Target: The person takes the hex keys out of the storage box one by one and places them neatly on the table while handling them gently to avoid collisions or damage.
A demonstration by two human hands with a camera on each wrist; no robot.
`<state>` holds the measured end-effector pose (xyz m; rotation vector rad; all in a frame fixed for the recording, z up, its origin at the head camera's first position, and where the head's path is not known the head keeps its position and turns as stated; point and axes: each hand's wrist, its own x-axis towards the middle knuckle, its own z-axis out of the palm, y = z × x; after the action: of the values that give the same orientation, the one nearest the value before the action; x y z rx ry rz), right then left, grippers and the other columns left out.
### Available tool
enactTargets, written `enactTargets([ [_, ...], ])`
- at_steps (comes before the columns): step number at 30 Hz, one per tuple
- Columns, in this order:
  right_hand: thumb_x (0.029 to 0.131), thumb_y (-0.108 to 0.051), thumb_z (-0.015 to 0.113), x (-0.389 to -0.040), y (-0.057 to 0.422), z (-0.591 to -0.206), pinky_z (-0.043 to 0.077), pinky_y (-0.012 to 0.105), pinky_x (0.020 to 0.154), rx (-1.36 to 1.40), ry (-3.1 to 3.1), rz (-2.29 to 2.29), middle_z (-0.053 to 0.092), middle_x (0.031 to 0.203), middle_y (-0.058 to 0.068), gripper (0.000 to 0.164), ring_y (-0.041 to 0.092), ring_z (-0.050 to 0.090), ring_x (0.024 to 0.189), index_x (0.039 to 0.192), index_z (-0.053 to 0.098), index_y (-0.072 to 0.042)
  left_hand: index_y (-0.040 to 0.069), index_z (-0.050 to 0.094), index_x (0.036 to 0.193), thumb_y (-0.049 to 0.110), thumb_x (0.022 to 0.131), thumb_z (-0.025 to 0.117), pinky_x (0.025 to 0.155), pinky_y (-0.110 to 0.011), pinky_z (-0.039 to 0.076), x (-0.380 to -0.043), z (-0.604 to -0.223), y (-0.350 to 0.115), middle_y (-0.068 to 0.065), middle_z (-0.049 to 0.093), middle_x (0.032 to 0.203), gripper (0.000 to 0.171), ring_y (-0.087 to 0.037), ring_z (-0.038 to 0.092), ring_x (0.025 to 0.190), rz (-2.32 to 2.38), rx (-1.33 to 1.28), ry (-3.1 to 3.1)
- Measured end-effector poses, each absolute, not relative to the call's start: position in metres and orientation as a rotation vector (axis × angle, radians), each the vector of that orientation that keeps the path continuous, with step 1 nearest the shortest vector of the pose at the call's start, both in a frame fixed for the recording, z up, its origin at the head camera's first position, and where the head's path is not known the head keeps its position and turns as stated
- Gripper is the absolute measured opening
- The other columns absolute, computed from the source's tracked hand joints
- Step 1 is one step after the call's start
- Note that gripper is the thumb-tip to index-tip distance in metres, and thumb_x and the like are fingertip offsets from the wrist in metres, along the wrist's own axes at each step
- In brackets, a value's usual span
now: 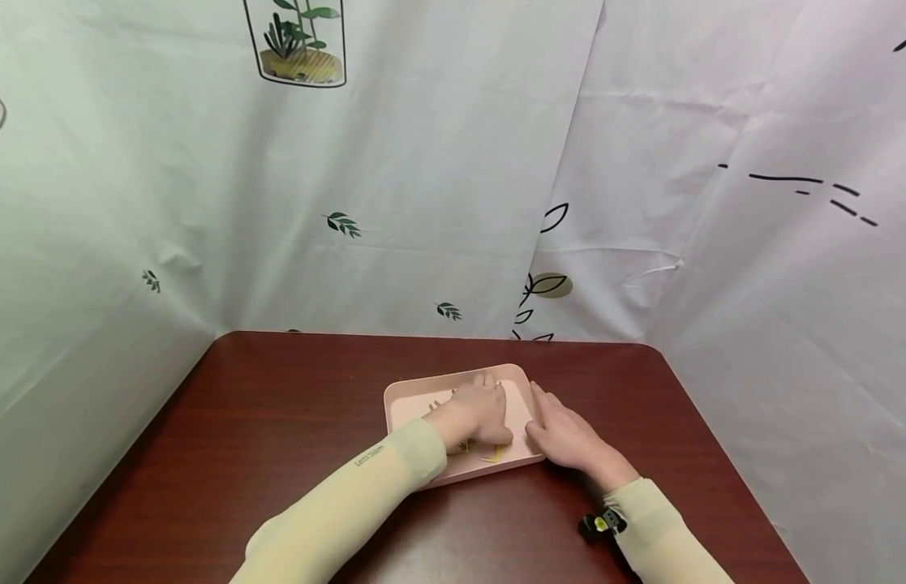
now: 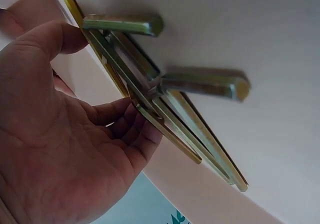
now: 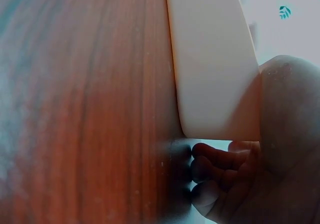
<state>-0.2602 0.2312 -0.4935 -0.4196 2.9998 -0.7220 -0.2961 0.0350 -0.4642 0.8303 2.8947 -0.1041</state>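
In the head view, a shallow pink tray (image 1: 521,453) holds several brass-coloured L-shaped hex keys. My left hand (image 1: 476,414) reaches down into the tray, palm over them. The left wrist view brings these hex keys (image 2: 175,124) close up, long arms bunched side by side, short arms sticking out. There the left hand (image 2: 75,129) has its thumb tip at one end of the bunch and its bent fingers lower down; whether it pinches a key I cannot tell. My right hand (image 1: 567,430) grips the tray's right end, thumb at the rim, fingers (image 3: 212,164) by the outer corner.
The tray stands on a dark red-brown wooden table (image 1: 277,422). White curtains (image 1: 438,162) printed with plants hang behind the table and along both sides. A small black device (image 1: 602,524) is strapped at the right wrist.
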Motion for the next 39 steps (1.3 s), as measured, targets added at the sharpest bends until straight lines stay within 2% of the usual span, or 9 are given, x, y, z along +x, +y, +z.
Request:
enactTargets([
  [3, 0.107, -0.019, 0.058, -0.2597, 0.2315, -0.4936, 0.043, 0.06, 0.12, -0.417, 2.999, -0.72, 0.044, 0.168, 0.031, 0.075, 0.044, 0.051, 0.15, 0.171, 0.029, 0.007, -0.002, 0.058, 0.152, 0.05, 0.092, 0.073, 0.106, -0.039, 0.055, -0.297, -0.4668, 0.0337, -0.022, 0.052, 0.156, 0.081, -0.031, 0.05, 0.143, -0.087, 0.862, 2.882],
  [7, 0.106, -0.017, 0.058, -0.2596, 0.231, -0.494, 0.044, 0.061, 0.118, -0.432, 3.01, -0.715, 0.045, 0.167, 0.031, 0.075, 0.044, 0.052, 0.149, 0.17, 0.03, 0.008, -0.001, 0.061, 0.144, 0.041, 0.092, 0.074, 0.102, -0.036, 0.054, -0.2982, -0.469, 0.033, -0.016, 0.056, 0.139, 0.068, -0.026, 0.053, 0.128, -0.091, 0.891, 2.88],
  [10, 0.105, -0.017, 0.058, -0.2596, 0.2308, -0.4943, 0.044, 0.061, 0.119, -0.44, 3.015, -0.713, 0.045, 0.167, 0.031, 0.075, 0.045, 0.052, 0.149, 0.17, 0.031, 0.008, 0.0, 0.062, 0.142, 0.035, 0.096, 0.072, 0.102, -0.036, 0.054, -0.2981, -0.4695, 0.033, -0.015, 0.056, 0.135, 0.058, -0.024, 0.054, 0.123, -0.092, 0.892, 2.882],
  [13, 0.105, -0.017, 0.058, -0.2594, 0.2314, -0.4941, 0.043, 0.061, 0.119, -0.435, 3.019, -0.715, 0.044, 0.167, 0.031, 0.075, 0.045, 0.051, 0.15, 0.17, 0.031, 0.008, 0.001, 0.062, 0.142, 0.029, 0.101, 0.069, 0.106, -0.037, 0.054, -0.2973, -0.4687, 0.0334, -0.016, 0.057, 0.138, 0.051, -0.025, 0.056, 0.127, -0.097, 0.883, 2.887],
  [20, 0.104, -0.018, 0.057, -0.2596, 0.2316, -0.4954, 0.037, 0.063, 0.124, -0.444, 3.02, -0.719, 0.041, 0.169, 0.033, 0.076, 0.051, 0.043, 0.156, 0.17, 0.03, 0.009, -0.002, 0.059, 0.149, 0.018, 0.108, 0.059, 0.11, -0.035, 0.052, -0.2972, -0.4704, 0.0325, -0.016, 0.06, 0.135, 0.045, -0.023, 0.058, 0.123, -0.07, 0.898, 2.886],
  [25, 0.104, -0.018, 0.057, -0.2591, 0.2315, -0.4954, 0.036, 0.064, 0.124, -0.441, 3.015, -0.727, 0.04, 0.17, 0.032, 0.076, 0.051, 0.041, 0.157, 0.17, 0.03, 0.009, -0.003, 0.058, 0.15, 0.017, 0.111, 0.055, 0.111, -0.038, 0.053, -0.2959, -0.4695, 0.0311, -0.018, 0.061, 0.139, 0.044, -0.026, 0.063, 0.128, -0.032, 0.897, 2.894],
  [31, 0.105, -0.018, 0.057, -0.2585, 0.2316, -0.495, 0.037, 0.063, 0.124, -0.433, 3.016, -0.719, 0.041, 0.17, 0.032, 0.076, 0.05, 0.042, 0.157, 0.17, 0.03, 0.008, -0.002, 0.06, 0.146, 0.016, 0.11, 0.057, 0.111, -0.038, 0.053, -0.2968, -0.471, 0.0303, -0.015, 0.067, 0.132, 0.041, -0.024, 0.065, 0.125, -0.037, 0.911, 2.893],
  [39, 0.104, -0.018, 0.058, -0.258, 0.2308, -0.4948, 0.042, 0.061, 0.12, -0.441, 3.034, -0.715, 0.045, 0.167, 0.031, 0.075, 0.046, 0.05, 0.151, 0.17, 0.032, 0.008, 0.0, 0.066, 0.134, 0.016, 0.107, 0.063, 0.1, -0.037, 0.057, -0.2988, -0.4713, 0.0297, -0.011, 0.069, 0.112, 0.031, -0.02, 0.066, 0.105, -0.026, 0.893, 2.887],
])
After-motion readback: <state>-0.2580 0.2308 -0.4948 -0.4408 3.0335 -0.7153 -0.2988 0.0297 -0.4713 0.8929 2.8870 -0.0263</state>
